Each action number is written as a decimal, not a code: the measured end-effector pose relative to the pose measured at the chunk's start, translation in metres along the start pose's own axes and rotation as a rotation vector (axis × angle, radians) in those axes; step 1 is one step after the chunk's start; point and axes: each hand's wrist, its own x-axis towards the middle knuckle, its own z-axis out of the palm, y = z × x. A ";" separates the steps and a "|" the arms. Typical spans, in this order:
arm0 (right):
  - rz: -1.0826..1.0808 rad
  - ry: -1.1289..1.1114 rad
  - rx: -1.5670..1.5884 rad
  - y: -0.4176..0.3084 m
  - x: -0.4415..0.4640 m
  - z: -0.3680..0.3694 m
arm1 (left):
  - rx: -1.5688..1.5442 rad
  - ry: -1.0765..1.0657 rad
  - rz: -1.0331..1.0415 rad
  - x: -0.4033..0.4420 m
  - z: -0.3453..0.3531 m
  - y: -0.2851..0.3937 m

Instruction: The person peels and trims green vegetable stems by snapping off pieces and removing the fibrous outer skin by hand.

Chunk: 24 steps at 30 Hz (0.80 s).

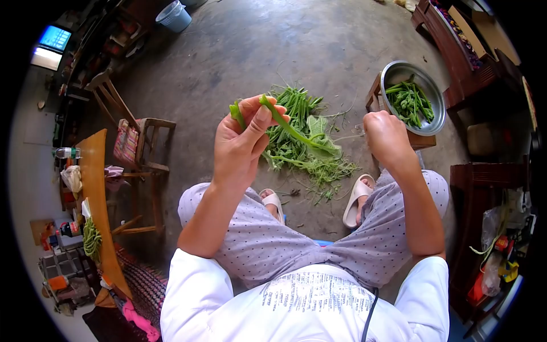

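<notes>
My left hand is closed around green leafy-vegetable stems, pinching one long stem between thumb and fingers. That stem bends down to the right and ends in a leaf. A short cut end pokes out on the other side of the fingers. My right hand is curled with its fingertips together, beside the metal basin; a pale thin strand shows near them, but what they grip is hard to make out. Below and between the hands, a pile of green stems and leaves lies on the floor.
The metal basin, with green stem pieces inside, rests on a wooden stool to the right. A wooden chair and table stand left. Further off is a blue bucket. Dark wooden furniture lines the right.
</notes>
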 end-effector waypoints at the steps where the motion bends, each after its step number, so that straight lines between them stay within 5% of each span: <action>1: -0.001 0.002 -0.004 0.004 -0.001 0.001 | -0.004 -0.025 -0.002 -0.001 -0.002 0.001; 4: 0.011 0.161 0.016 0.007 -0.003 0.000 | 0.034 -0.056 0.005 -0.004 0.000 0.005; 6: -0.272 0.445 0.502 -0.001 -0.001 -0.008 | 0.075 -0.063 0.010 -0.006 0.003 0.005; 7: -0.274 0.444 0.500 -0.013 -0.004 -0.018 | 0.197 -0.069 0.102 -0.007 0.007 0.002; 9: -0.379 0.356 1.043 -0.042 -0.018 -0.043 | 0.315 -0.073 0.194 -0.009 0.013 -0.003; 12: -0.443 0.254 1.224 -0.055 -0.034 -0.050 | 0.722 -0.049 0.420 -0.012 0.016 -0.007; 16: -0.410 0.316 1.267 -0.064 -0.030 -0.045 | 0.856 -0.100 0.576 -0.014 0.019 -0.009; 24: -0.317 0.013 1.434 -0.062 -0.030 -0.044 | 0.913 -0.114 0.655 -0.012 0.015 -0.011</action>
